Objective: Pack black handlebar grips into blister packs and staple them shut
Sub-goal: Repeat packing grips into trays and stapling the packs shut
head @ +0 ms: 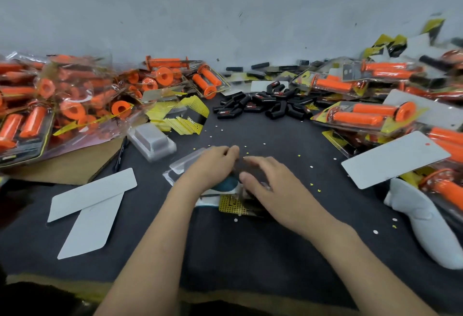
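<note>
A clear blister pack [179, 165] with a yellow printed card [231, 204] lies in the middle of the dark table [250, 253]. My left hand [210, 165] lies over its left part, fingers curled down on the plastic. My right hand [270, 185] is on its right part, fingers spread and slightly bent; motion blur hides the exact contact. Something dark sits inside the pack between my hands, mostly hidden. A teal-and-white object [226, 185] shows under my hands. A heap of loose black handlebar grips [265, 105] lies farther back.
Packed orange grips are piled at the left [62, 105] and right [370, 115]. An empty clear blister [152, 142] and yellow cards [180, 117] lie back left. White backing cards sit at front left [92, 195] and right [393, 162]. A white object [423, 225] lies at right.
</note>
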